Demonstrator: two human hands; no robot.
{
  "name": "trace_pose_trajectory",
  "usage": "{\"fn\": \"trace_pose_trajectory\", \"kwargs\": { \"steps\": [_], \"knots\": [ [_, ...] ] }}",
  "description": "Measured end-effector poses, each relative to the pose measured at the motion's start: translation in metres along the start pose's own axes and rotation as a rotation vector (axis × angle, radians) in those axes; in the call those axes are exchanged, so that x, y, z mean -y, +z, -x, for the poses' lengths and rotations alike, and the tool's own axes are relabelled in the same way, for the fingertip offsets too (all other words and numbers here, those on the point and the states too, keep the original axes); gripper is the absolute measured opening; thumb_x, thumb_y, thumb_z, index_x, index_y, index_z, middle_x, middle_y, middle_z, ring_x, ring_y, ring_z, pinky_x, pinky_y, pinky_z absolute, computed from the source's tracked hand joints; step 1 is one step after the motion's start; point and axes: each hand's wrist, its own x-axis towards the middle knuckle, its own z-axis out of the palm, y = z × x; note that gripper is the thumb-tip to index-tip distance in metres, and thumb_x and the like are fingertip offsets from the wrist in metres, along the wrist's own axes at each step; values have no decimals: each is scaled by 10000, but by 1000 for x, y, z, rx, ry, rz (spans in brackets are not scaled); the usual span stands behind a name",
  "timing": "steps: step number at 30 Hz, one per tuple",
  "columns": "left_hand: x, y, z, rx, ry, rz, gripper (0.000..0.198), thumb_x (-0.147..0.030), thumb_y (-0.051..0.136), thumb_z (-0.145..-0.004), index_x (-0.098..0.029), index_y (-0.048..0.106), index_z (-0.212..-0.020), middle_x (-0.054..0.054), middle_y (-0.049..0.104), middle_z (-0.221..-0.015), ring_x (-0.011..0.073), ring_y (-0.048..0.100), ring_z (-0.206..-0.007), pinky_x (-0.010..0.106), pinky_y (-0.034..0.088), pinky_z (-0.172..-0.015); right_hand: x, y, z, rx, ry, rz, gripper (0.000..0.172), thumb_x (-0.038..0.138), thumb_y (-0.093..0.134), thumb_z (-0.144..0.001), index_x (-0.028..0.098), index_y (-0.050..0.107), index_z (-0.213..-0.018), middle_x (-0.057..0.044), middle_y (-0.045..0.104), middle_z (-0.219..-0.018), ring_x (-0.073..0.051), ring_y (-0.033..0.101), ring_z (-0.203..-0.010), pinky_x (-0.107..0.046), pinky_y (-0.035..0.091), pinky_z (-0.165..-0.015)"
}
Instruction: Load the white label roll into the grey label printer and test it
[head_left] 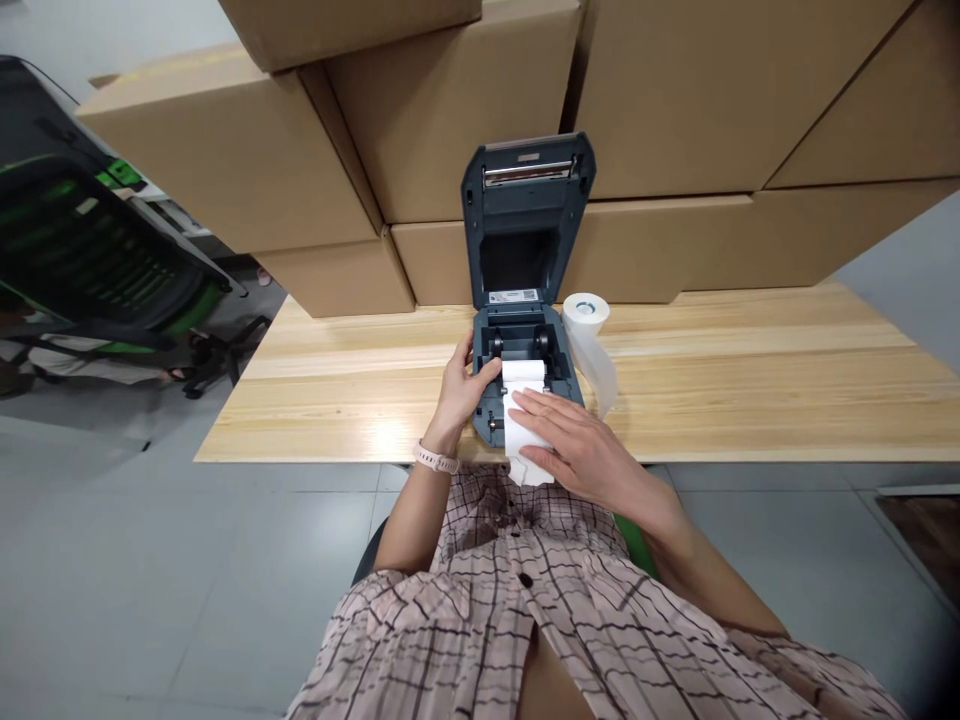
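Note:
A dark grey label printer stands at the table's front edge, its lid raised. Inside lies a small white paper roll, and its loose strip runs forward over the printer's front, ending in a torn edge. My left hand grips the printer's left side, fingers along the outside and thumb at the roll's left end. Flat on the strip rests my right hand, fingers stretched out and pressing from above; it hides part of the paper and the printer's right front.
Behind the printer, cardboard boxes are stacked on the wooden table. A larger white label roll stands close to the printer's right, its tail curling forward. An office chair is at the far left.

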Motion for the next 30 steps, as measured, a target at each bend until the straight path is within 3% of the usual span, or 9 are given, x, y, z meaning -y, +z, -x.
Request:
{"fn": "trace_pose_trajectory", "kwargs": {
  "steps": [5, 8, 11, 14, 17, 20, 24, 26, 30],
  "knots": [
    [-10, 5, 18, -50, -83, 23, 756, -488, 774, -875, -230, 514, -1536, 158, 505, -1665, 343, 503, -1531, 536, 367, -1297, 1, 0, 5, -22, 15, -84, 420, 362, 590, -1074, 159, 667, -1434, -167, 631, -1540, -318, 590, -1466, -587, 531, -1202],
    [-19, 11, 44, -67, -66, -29, 879, -480, 832, -840, -273, 439, -1599, 125, 386, -1745, 342, 360, -1624, 535, 266, -1355, -4, -22, 2, -59, -20, -287, 308, 395, 607, -1070, 279, 744, -1320, -69, 745, -1406, -273, 709, -1326, -548, 601, -1131],
    [-25, 15, 71, -29, -102, -51, 1063, -480, 882, -786, -288, 317, -1666, 128, 315, -1776, 363, 333, -1635, 549, 254, -1363, -34, -57, -30, -393, 67, -408, 237, 389, 600, -1079, 339, 763, -1244, -12, 801, -1284, -212, 763, -1201, -487, 633, -1078],
    [-30, 16, 89, -35, -182, -54, 1145, -490, 876, -795, -312, 203, -1705, 116, 230, -1807, 371, 287, -1654, 529, 273, -1362, -93, -86, -98, -800, 173, -320, 400, 505, 561, -1087, 203, 702, -1308, -109, 740, -1381, -207, 681, -1321, -464, 512, -1208],
    [-31, 15, 99, -42, -243, -45, 1178, -499, 865, -811, -348, 129, -1719, 92, 204, -1818, 373, 270, -1661, 516, 324, -1344, -149, -96, -173, -650, 351, -545, 524, 494, 343, -1163, 187, 442, -1576, -77, 604, -1583, -162, 584, -1457, -421, 482, -1224],
    [-30, 14, 104, -35, -260, -35, 1203, -507, 870, -805, -367, 105, -1723, 92, 237, -1809, 390, 280, -1654, 547, 357, -1324, -162, -94, -204, -507, 409, -716, 660, 545, 45, -1154, 275, 519, -1525, -11, 695, -1473, -153, 680, -1336, -385, 588, -1092],
    [-29, 12, 109, -26, -258, 34, 1277, -489, 888, -791, -356, 31, -1728, 103, 191, -1821, 370, 294, -1650, 533, 343, -1332, -111, -79, -153, -666, 229, -561, 732, 656, 108, -1120, 246, 657, -1379, -27, 763, -1304, -144, 723, -1197, -335, 582, -1037],
    [-28, 11, 112, -8, -255, 85, 1304, -480, 889, -796, -378, -21, -1723, 90, 125, -1836, 361, 312, -1643, 521, 364, -1322, -75, -67, -107, -708, 88, -426, 523, 573, 336, -1141, 247, 710, -1309, -40, 762, -1296, -187, 698, -1247, -406, 546, -1119],
    [-22, 7, 118, 26, -219, 137, 1324, -462, 902, -793, -447, -56, -1706, 44, 84, -1844, 354, 289, -1652, 517, 343, -1334, -25, -35, -32, -560, 67, -204, 340, 366, 460, -1111, 270, 762, -1235, -65, 770, -1316, -256, 690, -1299, -539, 556, -1125]
  ]
}}
